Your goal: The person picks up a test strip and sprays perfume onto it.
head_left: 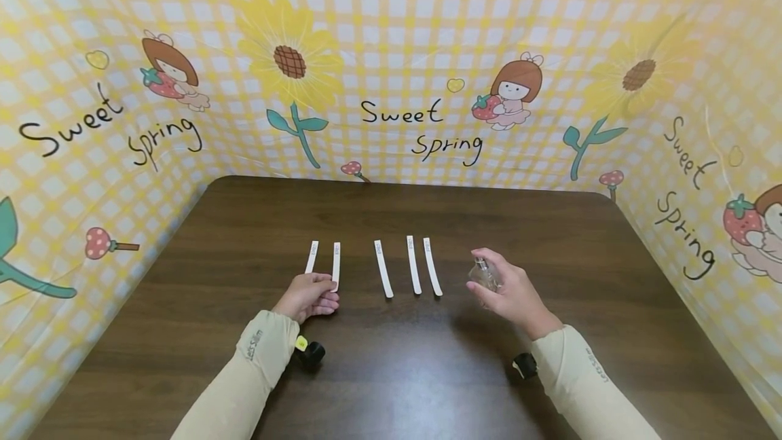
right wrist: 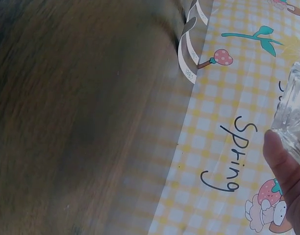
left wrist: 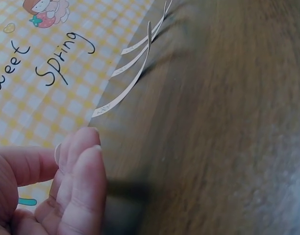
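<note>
My left hand (head_left: 310,296) pinches the lower end of a white perfume test strip (head_left: 337,265) between thumb and fingers. Just left of it lies another strip (head_left: 312,255), its lower part hidden behind the hand. To the right, a single strip (head_left: 383,267) lies apart from a close pair of strips (head_left: 414,265); the left wrist view shows the near ends of these strips (left wrist: 132,84) curling up off the table. My right hand (head_left: 512,294) grips a clear glass perfume bottle (head_left: 482,277), index finger on its silver spray top. Faceted glass of the bottle (right wrist: 293,110) shows in the right wrist view.
The strips lie in a row on a dark brown wooden table (head_left: 391,365). A yellow checked cloth (head_left: 391,53) with flowers and lettering hangs behind the table and along both sides. Small black cameras sit at both wrists.
</note>
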`<action>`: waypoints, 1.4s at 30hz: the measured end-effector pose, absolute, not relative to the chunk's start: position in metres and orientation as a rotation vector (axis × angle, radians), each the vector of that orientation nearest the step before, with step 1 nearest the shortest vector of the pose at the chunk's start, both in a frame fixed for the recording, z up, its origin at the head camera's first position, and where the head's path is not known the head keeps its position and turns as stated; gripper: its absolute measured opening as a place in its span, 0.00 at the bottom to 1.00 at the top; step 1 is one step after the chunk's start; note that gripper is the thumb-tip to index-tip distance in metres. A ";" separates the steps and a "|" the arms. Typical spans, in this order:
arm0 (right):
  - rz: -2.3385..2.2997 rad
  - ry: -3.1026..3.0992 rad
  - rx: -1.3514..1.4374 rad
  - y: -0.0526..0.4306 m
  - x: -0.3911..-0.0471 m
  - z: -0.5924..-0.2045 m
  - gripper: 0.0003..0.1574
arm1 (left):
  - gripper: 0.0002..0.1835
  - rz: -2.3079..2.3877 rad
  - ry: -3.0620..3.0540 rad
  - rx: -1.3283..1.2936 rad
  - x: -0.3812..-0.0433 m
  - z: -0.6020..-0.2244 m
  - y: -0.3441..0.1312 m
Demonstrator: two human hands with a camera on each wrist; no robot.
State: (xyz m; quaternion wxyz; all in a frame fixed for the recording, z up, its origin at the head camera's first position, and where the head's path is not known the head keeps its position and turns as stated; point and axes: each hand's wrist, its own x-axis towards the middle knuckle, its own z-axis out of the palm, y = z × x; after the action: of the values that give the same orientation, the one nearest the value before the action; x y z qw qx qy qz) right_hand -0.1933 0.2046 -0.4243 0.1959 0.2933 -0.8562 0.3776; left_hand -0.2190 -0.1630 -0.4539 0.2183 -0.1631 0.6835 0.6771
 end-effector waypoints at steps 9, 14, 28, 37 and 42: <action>1.093 -2.408 0.811 0.204 -0.192 -0.424 0.36 | 0.23 1.807 1.908 -0.428 -0.218 -0.451 -0.168; 1.106 -2.414 0.803 0.205 -0.192 -0.424 0.36 | 0.21 1.765 1.913 -0.405 -0.217 -0.451 -0.170; 1.131 -2.420 0.786 0.208 -0.191 -0.424 0.36 | 0.17 1.721 1.961 -0.266 -0.221 -0.440 -0.160; 1.127 -2.379 0.802 0.213 -0.191 -0.424 0.38 | 0.19 1.698 1.958 -0.228 -0.228 -0.437 -0.128; 1.178 -2.403 0.768 0.214 -0.189 -0.421 0.38 | 0.17 1.684 1.946 -0.232 -0.228 -0.441 -0.111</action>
State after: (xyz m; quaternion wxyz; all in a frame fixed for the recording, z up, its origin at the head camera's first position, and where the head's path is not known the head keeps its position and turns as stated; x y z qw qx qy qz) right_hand -0.1889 0.2145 -0.4208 0.1777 0.2713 -0.8494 0.4163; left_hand -0.2285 -0.1106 -0.4406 0.2755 -0.0864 0.7240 0.6265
